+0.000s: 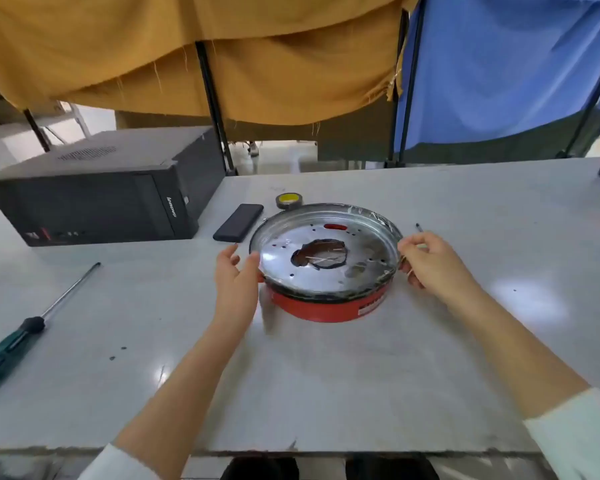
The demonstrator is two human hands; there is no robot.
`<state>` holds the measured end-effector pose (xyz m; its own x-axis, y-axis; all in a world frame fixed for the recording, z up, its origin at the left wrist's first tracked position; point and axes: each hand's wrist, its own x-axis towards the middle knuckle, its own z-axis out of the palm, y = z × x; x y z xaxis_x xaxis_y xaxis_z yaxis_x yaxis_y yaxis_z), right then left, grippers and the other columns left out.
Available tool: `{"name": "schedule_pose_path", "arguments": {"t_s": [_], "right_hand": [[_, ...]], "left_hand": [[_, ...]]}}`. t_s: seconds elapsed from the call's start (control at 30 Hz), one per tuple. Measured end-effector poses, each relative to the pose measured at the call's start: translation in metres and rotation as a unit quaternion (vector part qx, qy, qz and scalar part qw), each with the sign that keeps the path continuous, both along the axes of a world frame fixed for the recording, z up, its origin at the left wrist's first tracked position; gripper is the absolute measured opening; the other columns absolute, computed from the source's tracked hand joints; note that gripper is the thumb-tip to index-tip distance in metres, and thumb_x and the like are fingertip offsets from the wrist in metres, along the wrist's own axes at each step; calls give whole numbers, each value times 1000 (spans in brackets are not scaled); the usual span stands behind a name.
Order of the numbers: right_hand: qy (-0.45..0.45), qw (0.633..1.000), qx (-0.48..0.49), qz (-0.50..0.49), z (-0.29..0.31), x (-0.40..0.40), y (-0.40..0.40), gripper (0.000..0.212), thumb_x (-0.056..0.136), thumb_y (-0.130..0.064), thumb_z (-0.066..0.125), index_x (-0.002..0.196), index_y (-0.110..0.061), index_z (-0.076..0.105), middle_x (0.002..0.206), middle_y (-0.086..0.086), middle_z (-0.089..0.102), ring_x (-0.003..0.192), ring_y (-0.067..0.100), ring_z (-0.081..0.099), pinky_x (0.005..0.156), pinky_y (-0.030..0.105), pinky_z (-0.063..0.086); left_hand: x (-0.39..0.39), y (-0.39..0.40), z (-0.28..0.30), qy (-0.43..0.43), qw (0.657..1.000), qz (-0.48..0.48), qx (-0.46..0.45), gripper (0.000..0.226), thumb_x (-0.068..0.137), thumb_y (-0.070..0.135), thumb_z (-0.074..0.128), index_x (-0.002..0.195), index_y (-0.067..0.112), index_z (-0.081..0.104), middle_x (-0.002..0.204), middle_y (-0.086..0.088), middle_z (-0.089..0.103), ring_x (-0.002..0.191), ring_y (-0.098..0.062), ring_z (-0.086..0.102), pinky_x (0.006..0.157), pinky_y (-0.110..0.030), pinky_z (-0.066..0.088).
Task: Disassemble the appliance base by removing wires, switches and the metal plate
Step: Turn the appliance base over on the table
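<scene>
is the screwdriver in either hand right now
No, the screwdriver lies on the table far left, while both hands, left hand and right hand, are at the appliance base.

Both forearms are bare from the wrists back to white sleeves pushed up near the elbows. The left hand [234, 285] and right hand [430, 263] wear no gloves, rings or watch. The sleeve cloth looks plain and unmarked.
</scene>
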<state>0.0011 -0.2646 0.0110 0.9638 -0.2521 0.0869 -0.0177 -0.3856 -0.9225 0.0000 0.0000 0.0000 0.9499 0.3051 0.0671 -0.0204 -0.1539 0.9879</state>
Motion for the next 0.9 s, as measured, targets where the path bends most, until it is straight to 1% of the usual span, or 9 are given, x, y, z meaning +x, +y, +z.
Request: {"name": "schedule_pose_path", "arguments": {"t_s": [0.13, 0.23, 0.3, 0.47, 0.53, 0.63, 0.77, 0.83, 0.9], "right_hand": [[46, 998, -41, -28, 3, 30, -3, 24, 87, -38, 52, 91, -15, 50, 64, 0, 59, 48, 15, 47, 46, 24, 32], [89, 995, -47, 6, -1, 42, -8, 23, 88, -31, 50, 80, -10, 54, 38, -10, 44, 34, 11, 37, 43, 20, 28], [87, 995, -48, 8, -3, 46, -10, 18, 87, -26, 49, 75, -14, 54, 36, -11, 39, 32, 10, 33, 43, 21, 28], [14, 999, -50, 9, -4, 49, -8, 30, 87, -14, 49, 60, -15, 36, 43, -8, 26, 39, 13, 23, 43, 21, 22], [-33, 998, -45, 7, -1, 46, -8, 27, 90, -17, 50, 64, -14, 47, 42, -10, 31, 38, 11, 26, 43, 22, 25], [-112, 993, -28, 1, 4, 38, -3, 16, 95, -22, 48, 86, -20, 61, 46, -12, 45, 37, 8, 37, 39, 18, 34], [-177, 983, -40, -10, -2, 30, 2, 14, 97, -25, 47, 101, -29, 60, 60, -17, 57, 48, 4, 49, 49, 18, 43], [-194, 979, -52, -19, -7, 27, 4, 15, 97, -27, 47, 102, -36, 58, 64, -11, 57, 50, 6, 49, 53, 29, 47], [-214, 974, -73, -19, -10, 25, 6, 20, 98, -28, 45, 100, -47, 53, 66, -6, 55, 51, 6, 47, 52, 23, 45]], "left_hand": [[36, 4, 0, 79, 994, -56, -53, 50, 93, 36, 41, 131, 4, 43, 90, -5, 58, 71, -15, 55, 67, -27, 43], [43, 9, -8, 92, 991, -83, -42, 41, 87, 37, 44, 111, 8, 60, 106, -12, 66, 90, -27, 64, 82, -39, 51], [44, 10, -12, 83, 993, -81, -22, 36, 86, 38, 45, 101, 10, 63, 102, -9, 68, 90, -25, 65, 86, -40, 49], [40, 12, -7, 41, 997, -72, -7, 22, 89, 32, 47, 78, 19, 61, 68, 12, 63, 64, -8, 57, 64, -25, 45], [37, 15, -1, -2, 995, -97, -10, 24, 94, 31, 45, 81, 31, 66, 77, 18, 67, 72, -3, 62, 71, -25, 45], [32, 18, 7, -67, 988, -136, -30, 27, 97, 26, 43, 109, 39, 64, 107, 16, 68, 100, -2, 63, 85, -23, 45], [29, 22, 10, -138, 980, -140, -42, 31, 97, 22, 44, 117, 40, 60, 110, 16, 66, 98, 0, 61, 75, -12, 47], [29, 25, 11, -159, 974, -157, -46, 33, 94, 25, 45, 122, 40, 57, 118, 14, 64, 107, -3, 59, 80, -15, 49], [30, 27, 12, -173, 968, -174, -52, 38, 93, 26, 43, 127, 39, 52, 126, 13, 59, 117, -6, 54, 91, -25, 45]]}}
